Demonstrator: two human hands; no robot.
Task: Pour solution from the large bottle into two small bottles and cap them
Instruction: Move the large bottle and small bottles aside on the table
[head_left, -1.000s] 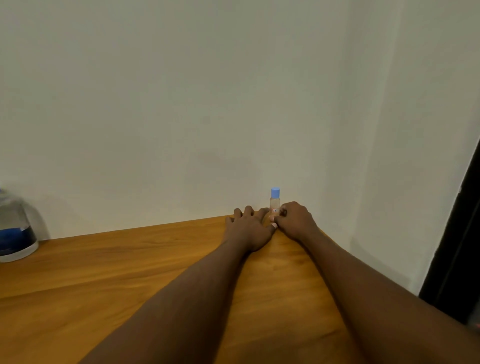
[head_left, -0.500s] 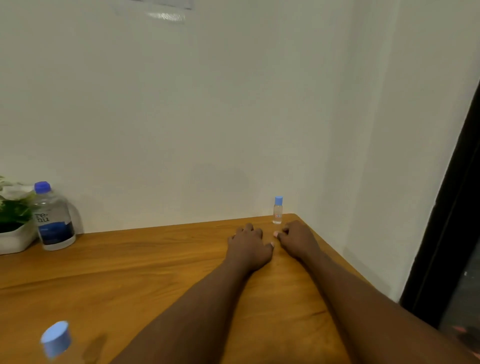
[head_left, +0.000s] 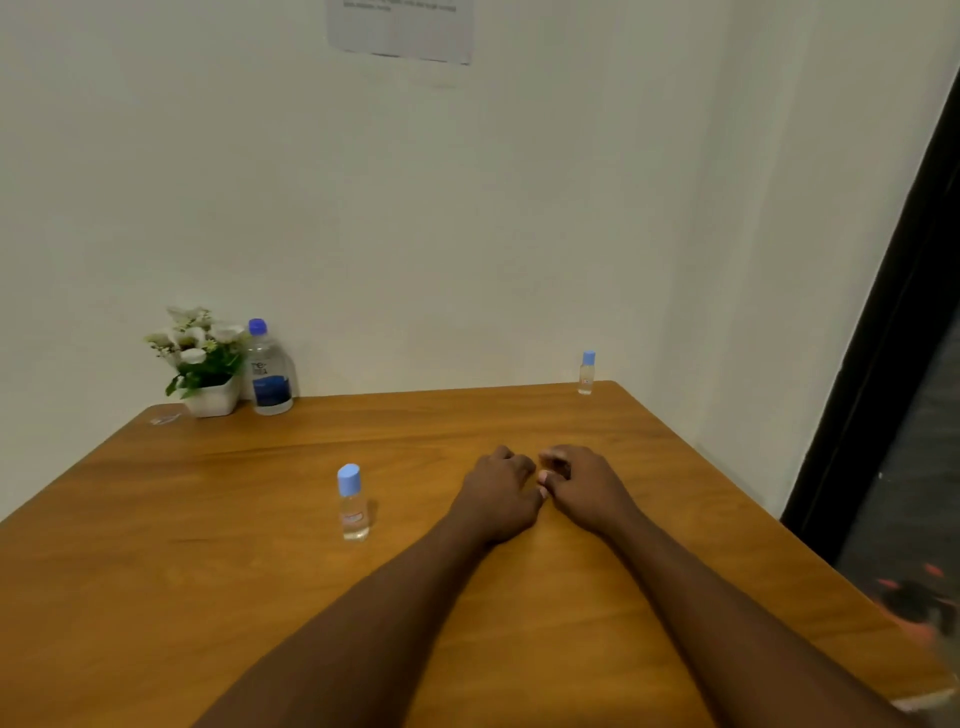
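A large clear bottle (head_left: 268, 371) with a blue cap and blue label stands at the back left of the wooden table (head_left: 182, 545). One small capped bottle (head_left: 353, 503) stands upright left of my hands. A second small capped bottle (head_left: 586, 373) stands at the far right corner by the wall. My left hand (head_left: 500, 493) and my right hand (head_left: 582, 486) rest side by side on the table, fingers curled, holding nothing.
A white pot of white flowers (head_left: 202, 364) sits beside the large bottle against the wall. A paper sheet (head_left: 402, 26) hangs on the wall above. The table's right edge drops off beside a dark door frame (head_left: 883, 364).
Both hands have let go of the far small bottle and drawn back toward me. The view has pulled back and left, bringing the large bottle, the flowers and the near small bottle into sight.
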